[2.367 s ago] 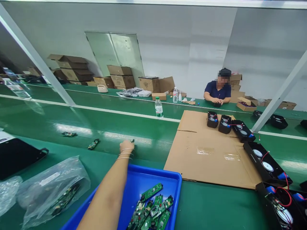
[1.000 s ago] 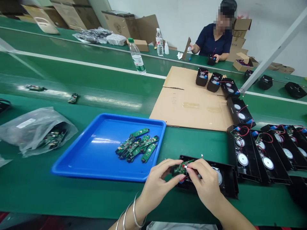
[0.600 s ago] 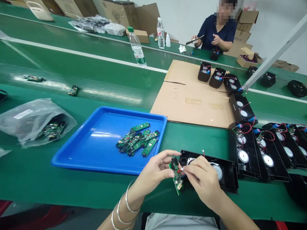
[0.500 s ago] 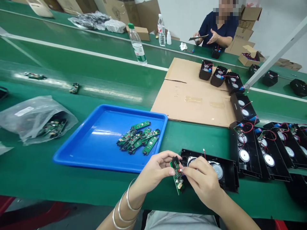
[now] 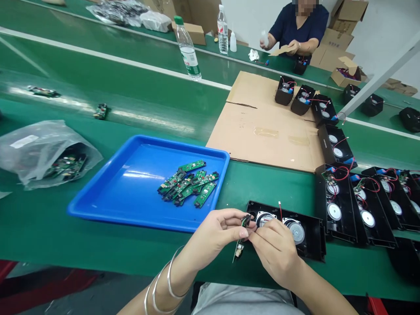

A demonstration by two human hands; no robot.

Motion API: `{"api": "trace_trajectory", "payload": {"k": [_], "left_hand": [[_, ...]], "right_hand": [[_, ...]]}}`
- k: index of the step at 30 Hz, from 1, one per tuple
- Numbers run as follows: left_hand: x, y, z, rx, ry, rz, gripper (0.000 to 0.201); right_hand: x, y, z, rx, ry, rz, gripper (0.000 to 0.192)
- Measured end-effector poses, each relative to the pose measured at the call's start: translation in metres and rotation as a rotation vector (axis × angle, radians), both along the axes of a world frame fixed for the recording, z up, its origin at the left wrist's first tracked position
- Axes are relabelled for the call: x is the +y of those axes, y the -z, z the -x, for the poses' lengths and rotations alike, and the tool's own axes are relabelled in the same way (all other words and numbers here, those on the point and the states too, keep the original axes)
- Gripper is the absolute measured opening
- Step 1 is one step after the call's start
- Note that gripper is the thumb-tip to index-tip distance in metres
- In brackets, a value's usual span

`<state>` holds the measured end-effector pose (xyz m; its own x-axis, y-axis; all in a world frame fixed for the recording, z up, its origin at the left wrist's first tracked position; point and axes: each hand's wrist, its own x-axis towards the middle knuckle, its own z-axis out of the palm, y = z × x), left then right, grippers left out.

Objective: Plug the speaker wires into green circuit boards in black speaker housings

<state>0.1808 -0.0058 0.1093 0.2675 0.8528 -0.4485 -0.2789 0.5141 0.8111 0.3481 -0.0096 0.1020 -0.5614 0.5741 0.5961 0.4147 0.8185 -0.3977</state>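
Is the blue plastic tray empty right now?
No, the blue plastic tray holds a loose pile of small green circuit boards near its right side.

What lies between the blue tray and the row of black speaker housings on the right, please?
In the head view, bare green table and a flattened cardboard sheet separate the blue tray from the housings.

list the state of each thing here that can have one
left hand: pinching a board
right hand: fingertips at the board
board: held edge-on over the table edge
speaker case: open, two drivers showing, flat on the table
blue tray: holds a pile of boards
plastic bag: mouth open, boards inside
near bottle: upright, capped
cardboard sheet: lying flat
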Motion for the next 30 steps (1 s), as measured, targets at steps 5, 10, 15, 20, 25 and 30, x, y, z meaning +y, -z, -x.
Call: {"api": "trace_trajectory", "payload": {"k": [5, 10, 15, 20, 25, 30], "left_hand": [[-0.003, 0.002, -0.001, -0.002, -0.017, -0.05, 0.027], [-0.009, 0.007, 0.001, 0.024, 0.087, -0.041, 0.03], [-0.019, 0.016, 0.004, 0.008, 0.142, -0.011, 0.04], [-0.024, 0.017, -0.001, 0.127, 0.282, -0.011, 0.037], [-0.022, 0.014, -0.016, 0.257, 0.218, -0.036, 0.037], [-0.024, 0.009, -0.028, 0.386, 0.085, -0.033, 0.038]], "right_hand": [[0.004, 0.005, 0.002, 0.048, 0.028, 0.011, 0.022], [0.01, -0.008, -0.012, 0.027, -0.005, 0.136, 0.017], [0.01, -0.019, -0.062, -0.112, 0.156, 0.3, 0.025], [0.006, -0.008, -0.081, -0.239, 0.227, 0.457, 0.018], [0.007, 0.016, -0.046, -0.262, 0.213, 0.362, 0.018], [0.01, 0.025, -0.041, -0.178, 0.268, 0.396, 0.019]]}}
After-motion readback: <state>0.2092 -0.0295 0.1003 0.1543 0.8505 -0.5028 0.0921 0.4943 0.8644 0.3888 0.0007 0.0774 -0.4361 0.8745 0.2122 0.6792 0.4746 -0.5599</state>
